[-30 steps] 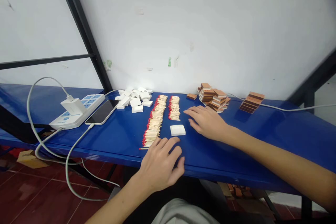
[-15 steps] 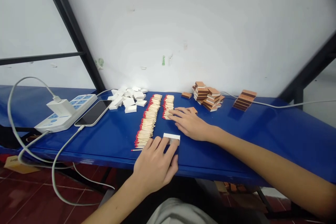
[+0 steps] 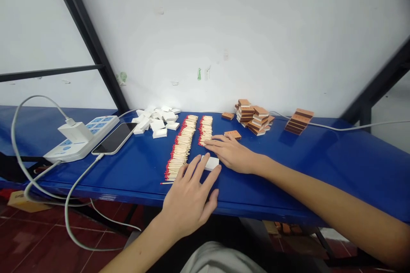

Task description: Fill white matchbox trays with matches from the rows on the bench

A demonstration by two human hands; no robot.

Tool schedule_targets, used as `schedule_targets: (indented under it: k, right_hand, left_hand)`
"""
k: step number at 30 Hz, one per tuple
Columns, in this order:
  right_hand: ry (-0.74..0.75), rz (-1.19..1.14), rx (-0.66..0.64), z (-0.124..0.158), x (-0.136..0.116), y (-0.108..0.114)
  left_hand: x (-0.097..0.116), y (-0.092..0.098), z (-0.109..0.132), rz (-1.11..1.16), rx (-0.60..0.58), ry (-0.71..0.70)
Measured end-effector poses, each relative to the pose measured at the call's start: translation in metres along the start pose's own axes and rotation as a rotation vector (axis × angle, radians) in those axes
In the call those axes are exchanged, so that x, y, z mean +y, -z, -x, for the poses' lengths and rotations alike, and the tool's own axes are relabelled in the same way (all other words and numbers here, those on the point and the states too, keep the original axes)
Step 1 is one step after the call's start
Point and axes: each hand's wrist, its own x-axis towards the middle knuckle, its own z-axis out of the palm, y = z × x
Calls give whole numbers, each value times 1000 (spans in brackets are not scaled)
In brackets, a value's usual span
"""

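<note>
A small white matchbox tray (image 3: 211, 163) lies on the blue table near its front edge. My left hand (image 3: 188, 192) reaches over it with fingers spread, fingertips at the tray's left and right ends. My right hand (image 3: 235, 153) rests beyond the tray, fingers stretched out, fingertips at the near end of a short row of red-tipped matches (image 3: 205, 130). Left of that, a longer row of matches (image 3: 181, 147) runs toward the front edge, close to my left fingers. A brown matchbox (image 3: 232, 135) lies just behind my right hand.
White trays (image 3: 156, 121) are heaped at the back left. Brown matchboxes (image 3: 256, 119) are stacked at the back right, with one lone box (image 3: 227, 116) beside them and a striped block (image 3: 299, 121) farther right. A phone (image 3: 114, 137) and power strip (image 3: 81, 138) with cables occupy the left.
My left fingers have lifted and spread apart around the white tray, which now shows a flat white face. My right hand has shifted slightly nearer, uncovering more of the matchbox behind it.
</note>
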Motion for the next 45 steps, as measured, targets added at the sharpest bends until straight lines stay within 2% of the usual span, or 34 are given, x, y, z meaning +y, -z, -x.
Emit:
schedule_targets:
  k: [3, 5, 11, 16, 20, 24, 29, 32, 36, 40, 45]
  right_hand:
    - [-2, -36, -12, 0, -1, 2]
    - [-8, -70, -17, 0, -2, 3]
    - [20, -120, 43, 1, -1, -1]
    - [-23, -111, 171, 0, 2, -2]
    - [-185, -97, 239, -9, 12, 0]
    - [-265, -80, 195, -27, 23, 1]
    - [-249, -96, 140, -44, 26, -2]
    - [-223, -133, 156, -47, 26, -6]
    - [-165, -173, 197, -47, 27, -11]
    - [-140, -179, 201, -47, 27, -10]
    - [-113, -203, 221, -41, 23, -9]
  left_hand:
    - [-1, 1, -1, 21, -62, -3]
    - [-1, 0, -1, 27, -57, 1]
    - [0, -5, 1, 31, 71, -32]
    - [0, -5, 3, 83, 191, -55]
    - [-1, -2, 8, 230, 335, -36]
    - [-5, 4, 11, 408, 276, -55]
    - [-12, 12, 17, 669, 319, -86]
    - [-19, 16, 23, 750, 332, -75]
    - [-23, 17, 25, 707, 309, -41]
    - [-18, 8, 23, 552, 262, -101]
    - [-10, -5, 24, 297, 344, -215]
